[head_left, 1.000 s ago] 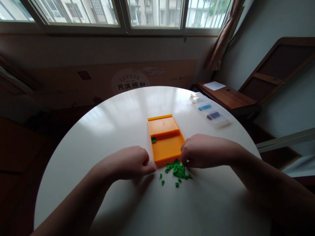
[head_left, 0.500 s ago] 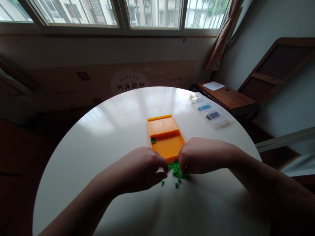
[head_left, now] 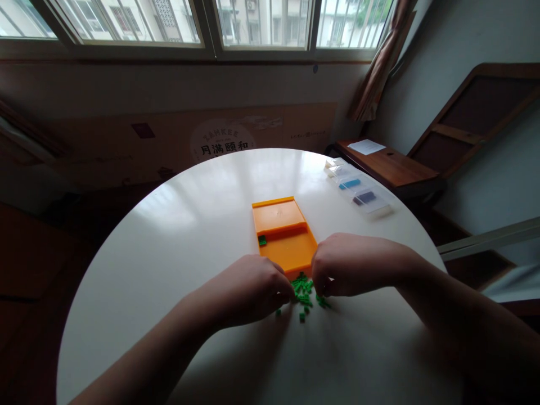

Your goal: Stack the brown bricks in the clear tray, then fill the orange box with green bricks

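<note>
A loose heap of small green building bricks (head_left: 302,291) lies on the white table, just in front of an orange two-part tray (head_left: 287,250). My left hand (head_left: 270,286) is at the heap's left side, thumb and fingers pinched together; whatever is between the tips is too small to make out. On the right, my right hand (head_left: 331,267) reaches down with closed fingertips at the bricks' right edge, and its grip is hidden too. A small green block (head_left: 262,241) sits in the left corner of the tray's nearer compartment.
The round white table (head_left: 169,247) fills the middle. Toward its back right lie clear plastic bags (head_left: 358,188) with blue and dark pieces inside. Beyond them stands a wooden desk (head_left: 392,163) bearing white paper (head_left: 367,147).
My left hand has moved slightly right and its fingers have closed at the heap. My right hand has shifted a little right, uncovering more of the bricks.
</note>
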The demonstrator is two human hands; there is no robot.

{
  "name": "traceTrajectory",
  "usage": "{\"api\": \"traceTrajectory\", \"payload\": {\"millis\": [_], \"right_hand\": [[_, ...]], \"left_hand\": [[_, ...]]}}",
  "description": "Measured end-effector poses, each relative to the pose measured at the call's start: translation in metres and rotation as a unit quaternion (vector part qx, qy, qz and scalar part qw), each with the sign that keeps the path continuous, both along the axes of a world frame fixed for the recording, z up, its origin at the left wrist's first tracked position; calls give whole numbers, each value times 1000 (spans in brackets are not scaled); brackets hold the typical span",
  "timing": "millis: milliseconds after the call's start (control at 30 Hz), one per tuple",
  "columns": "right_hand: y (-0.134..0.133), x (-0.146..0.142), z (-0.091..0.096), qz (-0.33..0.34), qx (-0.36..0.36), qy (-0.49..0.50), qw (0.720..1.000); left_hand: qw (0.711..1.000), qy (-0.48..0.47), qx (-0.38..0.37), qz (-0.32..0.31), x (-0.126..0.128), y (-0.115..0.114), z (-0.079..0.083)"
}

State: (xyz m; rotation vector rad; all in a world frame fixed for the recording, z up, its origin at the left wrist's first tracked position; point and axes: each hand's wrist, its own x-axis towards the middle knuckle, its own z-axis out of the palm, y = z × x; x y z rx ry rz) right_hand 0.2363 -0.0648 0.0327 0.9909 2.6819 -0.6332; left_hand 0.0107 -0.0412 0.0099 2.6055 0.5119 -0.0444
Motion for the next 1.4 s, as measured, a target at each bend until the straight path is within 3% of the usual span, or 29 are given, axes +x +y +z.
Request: {"api": "traceTrajectory", "payload": {"millis": [733,1133,1400], "right_hand": [[-2,-1,1,-5,12,21,1000],[-5,-4,-7,16,36,-2,999],[-6,-4,-3,23,33,-19,999]], "left_hand": [[999,-31,24,15,2,-2,-7],[1000,19,4,24,5,-1,-8],[1000,-13,5,-1,4,-4,-4]]}}
